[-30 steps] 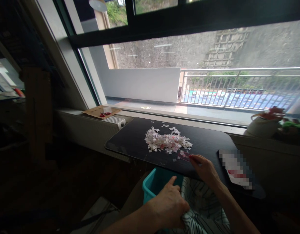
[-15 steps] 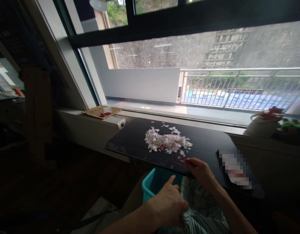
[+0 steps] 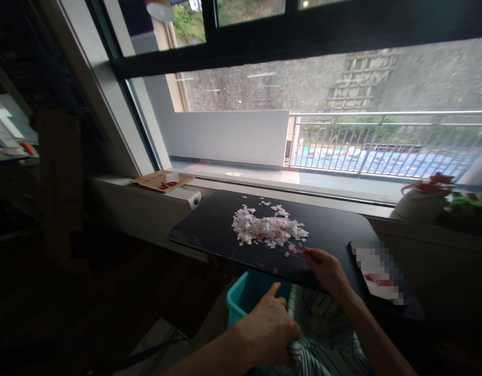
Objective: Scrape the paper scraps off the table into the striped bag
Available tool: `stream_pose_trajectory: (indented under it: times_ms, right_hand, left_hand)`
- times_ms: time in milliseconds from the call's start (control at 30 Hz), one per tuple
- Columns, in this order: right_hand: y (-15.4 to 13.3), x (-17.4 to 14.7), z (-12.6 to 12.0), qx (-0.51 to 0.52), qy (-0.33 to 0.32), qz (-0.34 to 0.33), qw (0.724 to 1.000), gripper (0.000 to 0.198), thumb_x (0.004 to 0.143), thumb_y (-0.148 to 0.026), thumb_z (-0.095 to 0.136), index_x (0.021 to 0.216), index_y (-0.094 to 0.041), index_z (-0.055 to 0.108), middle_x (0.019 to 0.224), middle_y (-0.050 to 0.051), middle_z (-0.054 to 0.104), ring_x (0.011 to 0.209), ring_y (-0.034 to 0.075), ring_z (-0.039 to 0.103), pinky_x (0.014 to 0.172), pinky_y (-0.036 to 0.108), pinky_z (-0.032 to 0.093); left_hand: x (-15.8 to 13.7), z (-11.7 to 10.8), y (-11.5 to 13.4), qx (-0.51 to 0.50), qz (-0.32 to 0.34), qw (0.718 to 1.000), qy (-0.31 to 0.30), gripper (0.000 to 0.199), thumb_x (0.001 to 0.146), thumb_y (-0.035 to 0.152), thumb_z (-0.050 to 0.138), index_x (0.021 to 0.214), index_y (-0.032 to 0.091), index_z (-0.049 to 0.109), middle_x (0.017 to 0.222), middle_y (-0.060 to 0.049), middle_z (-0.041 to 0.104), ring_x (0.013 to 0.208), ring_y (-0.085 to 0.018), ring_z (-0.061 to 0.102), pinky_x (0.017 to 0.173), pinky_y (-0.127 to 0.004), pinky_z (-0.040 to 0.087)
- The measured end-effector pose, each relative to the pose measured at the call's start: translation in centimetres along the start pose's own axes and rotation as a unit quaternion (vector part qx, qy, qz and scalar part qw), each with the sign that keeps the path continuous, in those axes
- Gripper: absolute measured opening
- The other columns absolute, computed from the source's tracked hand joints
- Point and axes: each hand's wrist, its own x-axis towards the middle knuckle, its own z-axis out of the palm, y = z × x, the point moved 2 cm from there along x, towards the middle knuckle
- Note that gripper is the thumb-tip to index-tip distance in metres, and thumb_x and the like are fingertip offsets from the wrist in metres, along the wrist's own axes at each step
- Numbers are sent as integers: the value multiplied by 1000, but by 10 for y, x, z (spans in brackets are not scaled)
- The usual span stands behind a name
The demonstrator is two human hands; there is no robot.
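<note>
A heap of small cut paper scraps (image 3: 268, 227) lies on the dark table (image 3: 209, 224). My right hand (image 3: 329, 269) pinches a thin, see-through reddish card (image 3: 299, 250) between thumb and fingers, low over the table at the heap's near edge. A few scraps show at the card. Below the table's front edge stands a turquoise bin (image 3: 241, 297), partly hidden by my left forearm. My left hand (image 3: 274, 321) is closed on a striped cloth (image 3: 322, 318) beside the bin, its index finger pointing out over the opening.
A flat dark-edged device, blurred out (image 3: 377, 274), lies at the table's right. Red-handled scissors (image 3: 168, 185) rest on a brown envelope (image 3: 147, 180) by the radiator (image 3: 186, 196). A pale pot (image 3: 421, 203) stands on the sill at right, and a cardboard piece (image 3: 60, 183) at left.
My right hand has moved slightly up and to the right with the card, away from the table's front edge. My left hand stays almost in place.
</note>
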Motion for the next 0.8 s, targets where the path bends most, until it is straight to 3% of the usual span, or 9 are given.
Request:
stream_pose_trajectory:
  times_ms: [333,533,800]
  right_hand:
    - [-16,-22,-2,60,-86,9,994,24,79,-33,57,88,-21,76,87,5,77,77,22,69,69,30,53]
    - [-15,-18,3,66,-60,21,996,26,80,-36,57,90,-20,76,87,5,77,78,22,70,70,30,53]
    - [-17,-24,7,89,-84,29,992,26,80,-36,57,88,-20,76,88,6,77,79,23,69,69,30,53]
  left_hand:
    - [-2,0,-3,-2,-15,1000,-3,23,73,44,69,78,22,70,62,-1,65,79,-21,59,111,-52,19]
    - [-7,-1,-4,-12,-24,1000,6,24,75,45,67,78,21,70,62,-1,65,78,-20,58,112,-53,18]
    - [-8,-1,-8,-29,-26,999,2,25,73,45,69,77,20,70,62,0,63,79,-21,58,112,-52,18]
